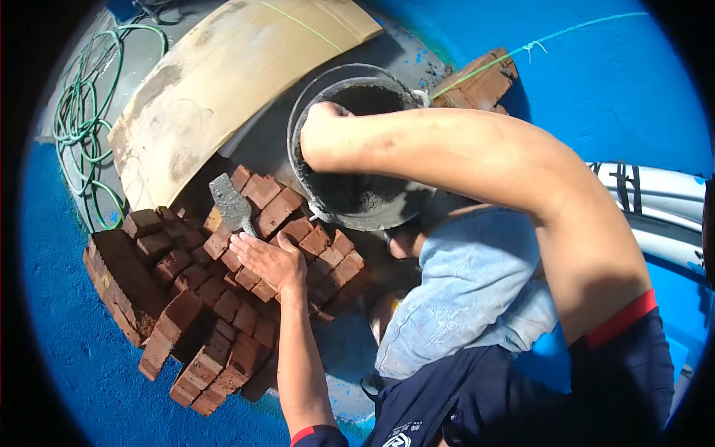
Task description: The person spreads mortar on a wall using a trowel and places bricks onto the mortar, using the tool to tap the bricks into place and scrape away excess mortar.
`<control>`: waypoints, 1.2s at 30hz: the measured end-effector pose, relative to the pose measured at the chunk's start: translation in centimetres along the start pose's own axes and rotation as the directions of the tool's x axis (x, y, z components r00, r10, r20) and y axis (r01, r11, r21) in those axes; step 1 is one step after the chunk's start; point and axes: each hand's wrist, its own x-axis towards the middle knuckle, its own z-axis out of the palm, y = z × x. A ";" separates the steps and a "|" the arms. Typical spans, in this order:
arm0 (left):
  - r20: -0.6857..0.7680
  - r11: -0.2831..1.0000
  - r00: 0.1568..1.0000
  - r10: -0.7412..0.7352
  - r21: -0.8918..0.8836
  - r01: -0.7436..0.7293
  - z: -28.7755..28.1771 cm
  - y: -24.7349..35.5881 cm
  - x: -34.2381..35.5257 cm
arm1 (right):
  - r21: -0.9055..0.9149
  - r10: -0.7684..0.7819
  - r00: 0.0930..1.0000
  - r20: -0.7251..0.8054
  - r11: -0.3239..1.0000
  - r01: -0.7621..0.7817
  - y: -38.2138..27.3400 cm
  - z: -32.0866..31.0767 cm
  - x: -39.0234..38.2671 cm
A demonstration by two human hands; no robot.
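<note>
My left hand (272, 261) is spread over a pile of red bricks (319, 242), its fingers stretched out and its thumb apart. Just beyond the fingertips lies a small trowel (232, 205), its grey blade crusted with mortar; the handle end runs toward my hand and is partly hidden. My right arm crosses to a dark round bucket (372, 220) with mortar-smeared walls. Inside the rim at its left side is my right hand (322, 134), bent down so that its fingers are mostly hidden. Grey wet mortar (369, 190) shows in the bucket below my forearm.
A large cardboard sheet (238, 67) lies beyond the bricks. Coiled green hose (78, 123) is at the far left. A green string (566, 37) runs over more bricks (480, 82) at the far right. White pipes (659, 205) lie at the right.
</note>
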 end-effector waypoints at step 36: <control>-0.088 0.998 0.994 0.058 0.037 -0.055 0.9 -0.3 0.0 | 0.557 0.236 0.940 -0.245 0.828 -0.063 3.3 19.1 -2.3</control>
